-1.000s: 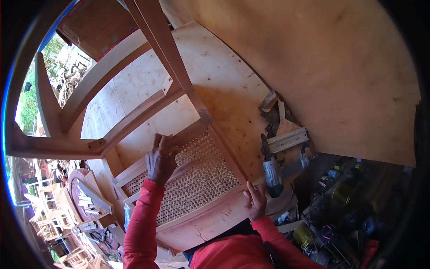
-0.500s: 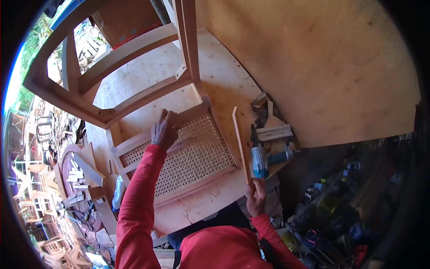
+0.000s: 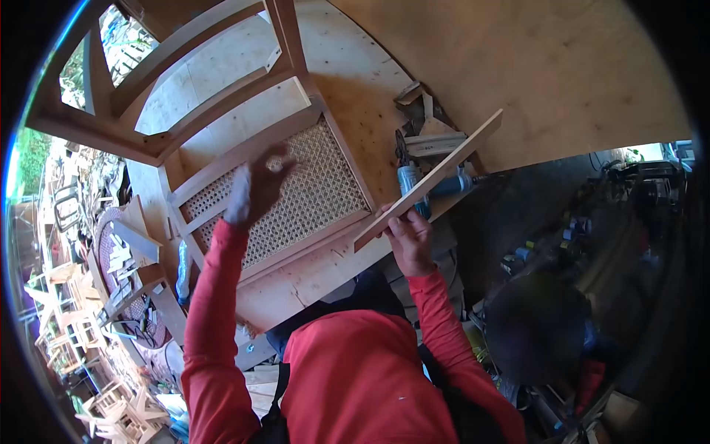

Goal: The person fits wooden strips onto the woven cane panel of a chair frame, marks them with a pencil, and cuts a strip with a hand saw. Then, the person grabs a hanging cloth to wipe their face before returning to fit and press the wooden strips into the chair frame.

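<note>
Wooden strip (image 3: 444, 167) slants beyond the right hand (image 3: 409, 240) pinching it, left hand (image 3: 259, 185) loosely spread.

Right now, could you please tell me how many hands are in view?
2: the left hand is over the woven cane panel, and the right hand holds a flat wooden strip near the blue power tool. No others are visible.

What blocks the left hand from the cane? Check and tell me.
Nothing visible: the left hand is over the cane; whether it touches is unclear. The strip, in the right hand, is off to one side.
</note>
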Available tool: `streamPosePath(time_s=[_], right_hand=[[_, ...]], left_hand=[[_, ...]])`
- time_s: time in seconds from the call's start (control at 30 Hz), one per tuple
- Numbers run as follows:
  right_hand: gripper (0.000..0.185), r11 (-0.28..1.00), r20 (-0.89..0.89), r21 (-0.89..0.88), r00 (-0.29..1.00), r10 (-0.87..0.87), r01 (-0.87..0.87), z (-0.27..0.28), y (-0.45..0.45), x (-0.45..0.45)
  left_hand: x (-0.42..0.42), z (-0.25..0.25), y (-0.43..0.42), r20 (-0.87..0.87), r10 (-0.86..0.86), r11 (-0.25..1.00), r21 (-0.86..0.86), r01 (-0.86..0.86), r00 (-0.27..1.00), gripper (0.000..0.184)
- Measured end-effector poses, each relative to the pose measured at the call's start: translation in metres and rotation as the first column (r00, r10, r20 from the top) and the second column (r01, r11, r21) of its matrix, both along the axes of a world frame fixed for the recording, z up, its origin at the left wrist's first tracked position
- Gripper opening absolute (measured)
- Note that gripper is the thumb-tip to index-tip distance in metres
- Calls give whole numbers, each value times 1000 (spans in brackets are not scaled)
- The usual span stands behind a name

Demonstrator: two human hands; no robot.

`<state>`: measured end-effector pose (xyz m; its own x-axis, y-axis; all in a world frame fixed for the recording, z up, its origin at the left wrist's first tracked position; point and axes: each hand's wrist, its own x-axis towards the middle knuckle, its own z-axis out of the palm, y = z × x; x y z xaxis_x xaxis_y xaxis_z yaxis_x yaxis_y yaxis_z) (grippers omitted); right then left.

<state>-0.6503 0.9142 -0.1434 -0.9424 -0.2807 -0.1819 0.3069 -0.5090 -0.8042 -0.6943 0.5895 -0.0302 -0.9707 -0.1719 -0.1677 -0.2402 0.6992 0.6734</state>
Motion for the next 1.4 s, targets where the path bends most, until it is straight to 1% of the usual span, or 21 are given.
streamPosePath(time_s=[0.03, 0.1, 0.13, 0.17, 0.2, 0.27, 0.37, 0.4, 0.43, 0.47, 0.53, 0.63, 0.73, 0.83, 0.93, 1.0, 1.1, 1.17, 1.27, 1.33, 1.4], right_hand=[[30, 1000, 6, -23, 1000, -6, 6, 5, -3, -2], [31, 999, 54, -39, 998, -20, 22, 15, -8, -1], [32, 999, 91, -31, 995, -32, 35, 21, -11, 1], [33, 999, 125, -22, 991, -45, 48, 24, -14, 1], [32, 999, 136, -10, 989, -50, 52, 27, -19, 1], [30, 998, 158, 18, 985, -70, 68, 32, -24, 7], [29, 908, 145, 370, 978, 153, -197, 41, -2, 13], [29, 839, 159, 470, 961, 227, -276, 43, 4, 16], [33, 685, -225, 729, 948, 225, 10, 49, 14, 28], [37, 488, -560, 788, 767, 313, 375, 58, 28, 34], [59, 202, -616, 747, 545, 569, 634, 105, 61, 27], [83, 13, -325, 834, 470, 821, 552, 132, 109, -1], [62, 151, -310, 932, 508, 804, 329, 79, 157, -5], [52, 258, -411, 903, 512, 755, 343, 87, 150, 8], [48, 194, -401, 877, 448, 799, 439, 91, 138, 16], [39, 198, -414, 880, 493, 765, 431, 86, 131, 24], [34, 260, -481, 864, 554, 679, 431, 79, 121, 33], [31, 257, -421, 905, 622, 660, 339, 77, 120, 38], [27, 355, -452, 885, 737, 502, 301, 62, 116, 47], [27, 389, -433, 879, 803, 409, 276, 55, 111, 51], [29, 372, -355, 903, 859, 368, 214, 53, 101, 55]], left_hand=[[22, -39, 3, -226, -125, 960, 218, 175, 966, 28], [54, -21, 36, -177, -260, 934, 204, 294, 949, 26], [66, -32, 46, -214, -277, 893, 303, 333, 937, 28], [77, -41, 59, -187, -206, 796, 538, 276, 961, 28], [78, -27, 65, -73, -315, 868, 381, 318, 946, 26], [83, -36, 79, -102, -304, 831, 458, 316, 947, 25], [97, -64, 71, -3, -271, 854, 460, 242, 963, 24], [102, -58, 68, 25, -253, 863, 458, 214, 967, 24], [111, -50, 64, 57, -232, 873, 453, 182, 971, 25], [118, -45, 61, 83, -205, 882, 447, 147, 975, 27], [138, -42, 49, 88, -239, 841, 517, 161, 967, 25], [157, -39, 32, 184, -303, 790, 598, 138, 935, 26], [155, -36, 19, 244, -288, 799, 595, 92, 926, 26], [148, -29, 7, 266, -191, 808, 589, -2, 945, 29], [131, -23, -2, 258, -136, 807, 588, -44, 957, 35], [121, -28, -1, 153, -149, 841, 540, 43, 977, 40], [102, -36, 1, 212, -19, 779, 616, -118, 977, 42], [84, -31, -6, 214, 31, 733, 659, -168, 976, 43], [36, -47, -28, -281, 18, 986, 165, 30, 959, 41], [9, -32, -40, -322, -34, 955, -288, -64, 946, 50], [-16, -48, -61, -276, -75, 903, -427, -52, 958, 56]])
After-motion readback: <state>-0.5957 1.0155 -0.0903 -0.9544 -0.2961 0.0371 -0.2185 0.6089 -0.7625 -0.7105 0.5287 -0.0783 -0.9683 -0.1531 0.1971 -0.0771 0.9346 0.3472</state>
